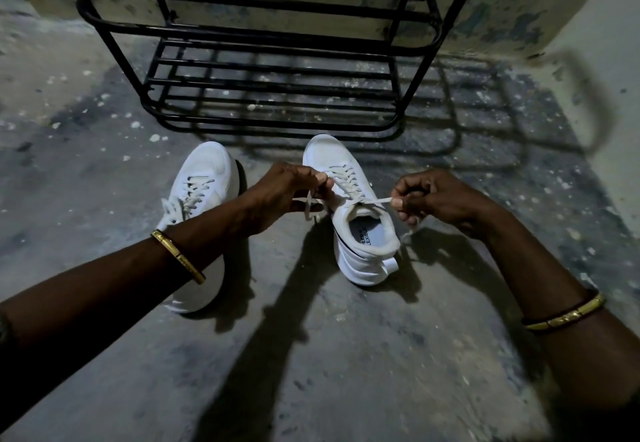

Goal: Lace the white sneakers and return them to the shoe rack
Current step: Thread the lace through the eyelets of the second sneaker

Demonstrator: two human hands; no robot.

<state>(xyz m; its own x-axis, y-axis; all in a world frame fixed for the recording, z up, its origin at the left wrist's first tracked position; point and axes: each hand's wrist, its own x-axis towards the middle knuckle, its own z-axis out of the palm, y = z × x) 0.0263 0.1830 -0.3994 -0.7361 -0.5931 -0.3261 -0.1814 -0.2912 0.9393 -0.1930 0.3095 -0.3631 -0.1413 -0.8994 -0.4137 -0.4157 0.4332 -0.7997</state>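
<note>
Left hand (277, 195) and right hand (426, 199) each pinch one end of the lace (372, 201) on the right sneaker (353, 219), which stands on the floor (329, 355) beside the left sneaker (201, 185), before the shoe rack (270, 70).

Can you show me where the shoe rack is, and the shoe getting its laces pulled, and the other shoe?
shoe rack (277, 68): head view, a bar of the lower shelf.
right sneaker (362, 254): head view, its side near the heel.
left sneaker (211, 161): head view, its toe.

Dark printed lettering on the pale insole (372, 233) of the right-hand white sneaker (360, 226), two lines cut off by the collar — fragments "EED" and "LEXIBL" legible, rest hidden, no other text readable anywhere
</note>
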